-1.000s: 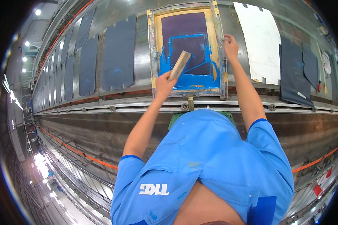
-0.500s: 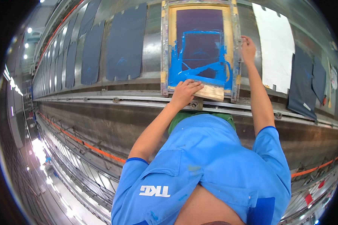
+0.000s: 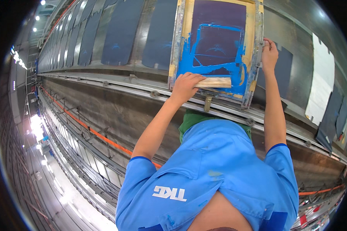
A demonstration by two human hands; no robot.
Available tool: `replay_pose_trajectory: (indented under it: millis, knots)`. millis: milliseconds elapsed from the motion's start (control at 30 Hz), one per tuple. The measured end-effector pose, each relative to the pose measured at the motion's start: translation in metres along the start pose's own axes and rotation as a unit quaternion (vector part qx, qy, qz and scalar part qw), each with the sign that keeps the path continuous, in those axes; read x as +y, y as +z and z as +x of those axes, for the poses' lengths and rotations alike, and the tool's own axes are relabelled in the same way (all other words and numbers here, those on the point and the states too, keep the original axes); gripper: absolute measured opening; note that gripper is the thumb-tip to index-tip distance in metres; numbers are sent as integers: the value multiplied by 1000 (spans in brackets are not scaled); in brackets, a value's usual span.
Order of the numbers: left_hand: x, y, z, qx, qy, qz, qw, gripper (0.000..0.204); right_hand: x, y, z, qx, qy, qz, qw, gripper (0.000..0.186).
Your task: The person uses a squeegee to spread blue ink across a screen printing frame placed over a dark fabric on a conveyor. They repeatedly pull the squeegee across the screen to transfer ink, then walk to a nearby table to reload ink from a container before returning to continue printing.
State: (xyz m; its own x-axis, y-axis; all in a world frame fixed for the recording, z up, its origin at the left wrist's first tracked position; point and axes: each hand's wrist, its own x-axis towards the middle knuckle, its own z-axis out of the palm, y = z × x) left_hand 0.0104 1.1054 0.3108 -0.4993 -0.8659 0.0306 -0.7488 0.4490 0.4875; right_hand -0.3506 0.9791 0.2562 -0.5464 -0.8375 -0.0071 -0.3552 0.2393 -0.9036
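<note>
A screen-printing frame (image 3: 254, 52) with a dark purple mesh (image 3: 219, 46) lies across the metal table in front of me. Bright blue ink (image 3: 216, 69) streaks the mesh in a rough rectangle and pools at its near end. My left hand (image 3: 186, 87) is closed round the left end of a wooden squeegee (image 3: 216, 82), which lies crosswise at the frame's near end; its lower edge is hidden. On the frame's right side rail, my right hand (image 3: 270, 56) has its fingers bent and gripping the outer edge.
Several dark blue-grey sheets (image 3: 123, 34) lie in a row leftward, some bearing small blue marks. Right of the frame lie another dark sheet (image 3: 283, 71), a white sheet (image 3: 322, 77) and a draped dark piece (image 3: 329, 119). A metal rail (image 3: 138, 91) runs along the table's near edge.
The frame, squeegee and I have shifted left along the table. A dark sheet now shows right of the frame, and the white sheet is farther off. Both hands keep their holds.
</note>
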Motion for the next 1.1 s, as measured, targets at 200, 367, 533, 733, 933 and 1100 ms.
replay_pose_trajectory:
  millis: [200,367,533,733,933,1100]
  knots:
    - [-131,-63,-40,-8,6,49,999,50,-46,129,-66,-14,31,45,998,27]
    - [-170,-89,-51,-6,13,61,998,53,-55,172,-81,8,11,-6,1000,26]
    - [-186,-93,-63,14,18,49,999,59,-51,192,-81,28,-23,-36,999,26]
    - [-193,-98,-85,3,71,63,995,61,-50,196,-82,35,-12,-49,998,26]
    - [-198,-89,-84,13,105,91,990,53,-46,196,-80,9,38,-33,999,28]
    - [-210,-81,-15,65,119,130,982,46,-42,185,-77,-34,57,-50,997,29]
